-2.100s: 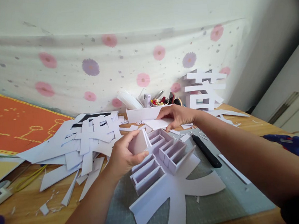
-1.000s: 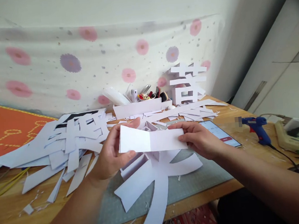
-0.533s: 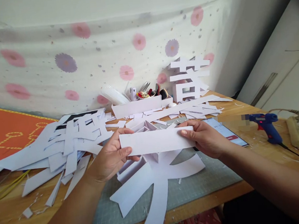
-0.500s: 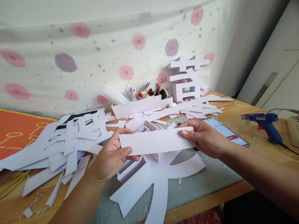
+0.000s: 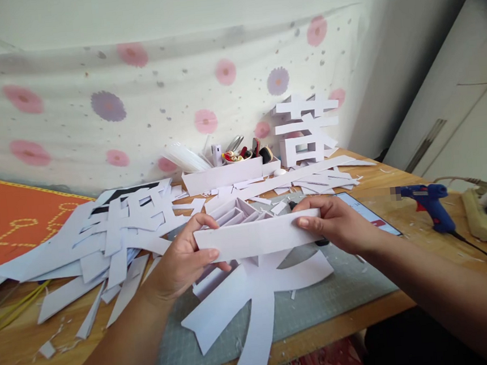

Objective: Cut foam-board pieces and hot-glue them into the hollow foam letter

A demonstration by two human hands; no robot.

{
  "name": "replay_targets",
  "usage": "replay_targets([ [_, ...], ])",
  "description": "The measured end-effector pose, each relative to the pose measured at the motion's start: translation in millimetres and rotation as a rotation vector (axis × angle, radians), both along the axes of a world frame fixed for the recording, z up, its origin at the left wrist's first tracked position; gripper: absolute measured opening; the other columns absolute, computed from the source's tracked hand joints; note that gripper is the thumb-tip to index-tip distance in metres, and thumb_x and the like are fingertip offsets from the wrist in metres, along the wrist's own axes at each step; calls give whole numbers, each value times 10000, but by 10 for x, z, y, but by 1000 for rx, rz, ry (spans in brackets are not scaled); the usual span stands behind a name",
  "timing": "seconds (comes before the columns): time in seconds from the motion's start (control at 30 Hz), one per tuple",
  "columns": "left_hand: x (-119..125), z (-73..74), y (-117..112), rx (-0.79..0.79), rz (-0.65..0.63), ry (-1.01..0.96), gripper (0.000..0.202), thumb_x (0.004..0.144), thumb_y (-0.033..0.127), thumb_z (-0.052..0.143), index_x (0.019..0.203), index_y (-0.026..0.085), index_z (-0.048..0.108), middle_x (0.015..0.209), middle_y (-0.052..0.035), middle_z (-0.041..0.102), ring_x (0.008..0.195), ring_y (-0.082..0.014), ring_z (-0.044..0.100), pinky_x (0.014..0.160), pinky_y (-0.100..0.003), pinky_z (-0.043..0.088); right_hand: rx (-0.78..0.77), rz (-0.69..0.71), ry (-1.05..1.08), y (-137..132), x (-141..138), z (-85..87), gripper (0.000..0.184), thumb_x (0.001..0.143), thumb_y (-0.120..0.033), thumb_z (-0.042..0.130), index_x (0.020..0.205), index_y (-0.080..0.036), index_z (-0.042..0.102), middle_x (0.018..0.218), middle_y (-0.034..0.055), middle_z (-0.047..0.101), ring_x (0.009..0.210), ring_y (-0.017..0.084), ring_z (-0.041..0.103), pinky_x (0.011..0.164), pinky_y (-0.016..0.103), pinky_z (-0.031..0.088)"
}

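Observation:
A long white paper strip [image 5: 256,235] is stretched flat between both hands. My left hand [image 5: 182,261] pinches its left end, thumb on the front. My right hand [image 5: 335,225] pinches the right end. Under the strip lies a large white paper character [image 5: 257,295] with raised walled cells [image 5: 237,212], resting on a grey-green cutting mat [image 5: 339,296]. The strip hides the middle of that character.
A heap of white paper offcuts [image 5: 115,233] lies left. At the back stand a white tray of tools [image 5: 226,175] and a finished 3D character [image 5: 305,129]. A blue glue gun [image 5: 428,200] and a phone [image 5: 368,214] lie right. An orange sheet [image 5: 16,219] lies far left.
My right hand picked up a folded strip from the back while my left hand let go of the walled character; both hands unfolded the strip flat and lowered it slightly toward the walled character.

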State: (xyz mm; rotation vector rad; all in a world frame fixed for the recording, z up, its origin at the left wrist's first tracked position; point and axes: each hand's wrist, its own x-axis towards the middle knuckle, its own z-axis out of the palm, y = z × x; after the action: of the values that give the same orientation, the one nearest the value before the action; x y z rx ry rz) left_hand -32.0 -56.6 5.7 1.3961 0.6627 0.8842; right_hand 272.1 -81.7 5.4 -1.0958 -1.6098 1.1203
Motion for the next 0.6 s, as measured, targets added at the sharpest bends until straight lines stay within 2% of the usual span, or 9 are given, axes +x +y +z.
replay_targets([
  [0.1,38,-56,-6,275,198,241,176,844,241,611,968,257,487,874,27,689,662,-171,720,640,-321,601,255,-108,-391,-2,-8,52,233,832,-420,625,802,-194,673,713,36,653,606,147,546,545,265,378],
  [0.17,81,-67,-42,531,313,358,143,872,240,575,1007,255,532,1016,-11,707,788,-198,735,703,-336,605,438,-135,-657,-38,-56,85,217,867,-386,584,844,-200,692,713,44,670,637,166,575,589,279,379],
  [0.23,128,-54,-90,777,322,428,213,888,204,550,1090,265,581,1130,-31,710,981,-214,706,839,-357,589,562,-112,-849,-91,-138,110,230,900,-376,545,941,-204,693,717,52,680,639,175,590,594,283,361],
  [0.3,167,-25,-131,934,252,461,296,903,160,521,1161,275,609,1184,-27,706,1095,-200,661,958,-360,542,627,-91,-961,-143,-234,126,245,925,-359,507,988,-192,675,746,67,692,639,181,600,571,283,336],
  [0.43,190,29,-162,1003,132,416,358,907,152,527,1234,269,615,1248,-29,677,1117,-194,653,990,-337,525,668,-125,-1036,-190,-368,125,282,965,-310,418,895,-155,644,789,80,693,663,181,612,553,295,317],
  [0.6,144,15,-156,906,100,353,375,926,178,520,1279,276,599,1273,-30,662,1159,-199,627,1017,-344,504,724,-133,-1032,-190,-386,92,316,986,-296,377,869,-140,626,760,67,673,651,172,609,549,306,320],
])
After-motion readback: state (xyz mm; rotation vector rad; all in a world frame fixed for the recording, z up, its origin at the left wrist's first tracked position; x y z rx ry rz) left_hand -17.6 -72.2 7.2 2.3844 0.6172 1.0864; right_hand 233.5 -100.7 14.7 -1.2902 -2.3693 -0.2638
